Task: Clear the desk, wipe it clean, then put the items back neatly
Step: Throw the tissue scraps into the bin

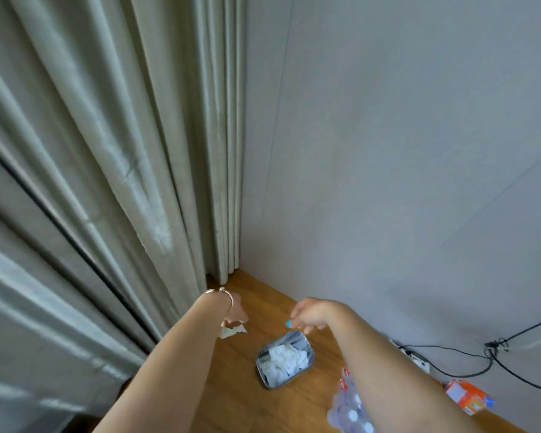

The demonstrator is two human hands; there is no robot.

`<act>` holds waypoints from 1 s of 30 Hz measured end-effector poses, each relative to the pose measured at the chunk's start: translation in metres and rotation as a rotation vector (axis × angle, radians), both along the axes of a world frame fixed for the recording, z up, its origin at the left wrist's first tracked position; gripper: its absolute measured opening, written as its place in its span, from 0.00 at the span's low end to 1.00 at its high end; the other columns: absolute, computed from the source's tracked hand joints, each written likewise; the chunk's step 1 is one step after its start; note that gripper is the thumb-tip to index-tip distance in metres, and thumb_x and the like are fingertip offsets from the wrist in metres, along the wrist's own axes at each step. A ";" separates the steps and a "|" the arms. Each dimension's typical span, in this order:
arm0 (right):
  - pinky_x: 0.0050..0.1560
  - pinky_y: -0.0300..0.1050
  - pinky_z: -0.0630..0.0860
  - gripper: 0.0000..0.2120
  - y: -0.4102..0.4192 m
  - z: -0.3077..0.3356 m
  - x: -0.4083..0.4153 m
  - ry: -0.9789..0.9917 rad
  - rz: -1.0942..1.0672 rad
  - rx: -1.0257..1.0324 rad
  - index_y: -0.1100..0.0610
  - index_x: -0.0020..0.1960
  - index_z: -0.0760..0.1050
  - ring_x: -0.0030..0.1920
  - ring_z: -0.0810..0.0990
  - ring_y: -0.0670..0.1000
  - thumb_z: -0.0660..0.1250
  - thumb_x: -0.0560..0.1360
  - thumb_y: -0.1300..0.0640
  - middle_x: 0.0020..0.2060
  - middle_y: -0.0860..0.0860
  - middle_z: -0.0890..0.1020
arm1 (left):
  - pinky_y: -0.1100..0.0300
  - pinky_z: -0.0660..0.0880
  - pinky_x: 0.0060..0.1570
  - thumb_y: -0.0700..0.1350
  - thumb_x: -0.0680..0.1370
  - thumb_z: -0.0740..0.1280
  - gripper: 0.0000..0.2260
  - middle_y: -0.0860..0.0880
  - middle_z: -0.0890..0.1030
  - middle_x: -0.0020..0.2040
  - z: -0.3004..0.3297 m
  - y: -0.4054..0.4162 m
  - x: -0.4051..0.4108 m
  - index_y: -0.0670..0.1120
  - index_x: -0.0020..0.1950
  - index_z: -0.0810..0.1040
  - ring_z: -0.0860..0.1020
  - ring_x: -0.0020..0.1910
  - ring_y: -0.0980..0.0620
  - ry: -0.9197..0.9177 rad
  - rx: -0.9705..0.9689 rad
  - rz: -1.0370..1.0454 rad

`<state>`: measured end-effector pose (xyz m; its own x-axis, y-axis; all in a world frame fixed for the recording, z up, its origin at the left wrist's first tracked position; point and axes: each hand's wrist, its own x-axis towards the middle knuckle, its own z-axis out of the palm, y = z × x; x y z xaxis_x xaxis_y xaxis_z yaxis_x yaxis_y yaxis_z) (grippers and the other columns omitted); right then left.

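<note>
a small bin [284, 359] stuffed with white tissues stands on the wooden floor [231, 385] near the room's corner, with a pack of water bottles [349, 407] and an orange carton [467, 398] along the wall and black cables [450, 350] beyond them. the left hand [235, 314], bracelet at the wrist, pinches a crumpled white tissue [231, 332] beside the bin. the right hand [310, 312] hangs above the bin, fingers loosely curled, holding nothing. grey curtains [91, 167] hang left; a pale wall [388, 151] stands right.

A wooden floor [241, 398] runs into the corner; a small bin [284, 359] full of white tissues stands mid-floor; a pack of bottles [349, 410], an orange carton [467, 398] and black cables [469, 375] lie along the right wall.
</note>
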<state>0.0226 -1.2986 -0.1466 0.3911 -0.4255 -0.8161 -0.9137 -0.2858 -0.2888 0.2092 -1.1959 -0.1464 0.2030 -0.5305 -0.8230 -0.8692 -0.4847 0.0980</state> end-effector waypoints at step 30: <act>0.32 0.37 0.74 0.15 0.299 0.079 0.071 -0.390 0.907 0.184 0.66 0.62 0.76 0.30 0.76 0.46 0.68 0.77 0.64 0.45 0.56 0.78 | 0.55 0.76 0.51 0.52 0.76 0.66 0.14 0.50 0.81 0.47 0.072 0.384 -0.142 0.46 0.56 0.80 0.78 0.45 0.51 -0.038 -0.474 1.377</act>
